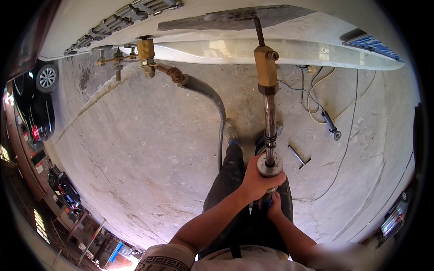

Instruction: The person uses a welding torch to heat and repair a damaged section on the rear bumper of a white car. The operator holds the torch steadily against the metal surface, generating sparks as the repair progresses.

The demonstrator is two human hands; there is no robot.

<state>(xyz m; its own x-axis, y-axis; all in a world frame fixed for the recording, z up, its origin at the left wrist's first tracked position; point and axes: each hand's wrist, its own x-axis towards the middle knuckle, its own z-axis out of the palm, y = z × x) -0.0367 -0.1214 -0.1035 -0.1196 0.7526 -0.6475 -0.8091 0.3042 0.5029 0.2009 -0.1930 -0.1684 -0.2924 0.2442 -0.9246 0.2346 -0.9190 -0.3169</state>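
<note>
A slide hammer dent puller, with a steel shaft and a brass head, stands between me and a pale car body panel. Its thin tip reaches a dark, bare metal patch on the panel and appears to touch it. My left hand is wrapped around the shaft at the round steel sliding weight. Closer to my body, my right hand is closed on the blue-ended handle, its fingers partly hidden.
At left, a brass clamp with a thick black cable sits against the panel. A black power tool, cords and a T-shaped tool lie on the concrete floor at right. A dark car stands far left.
</note>
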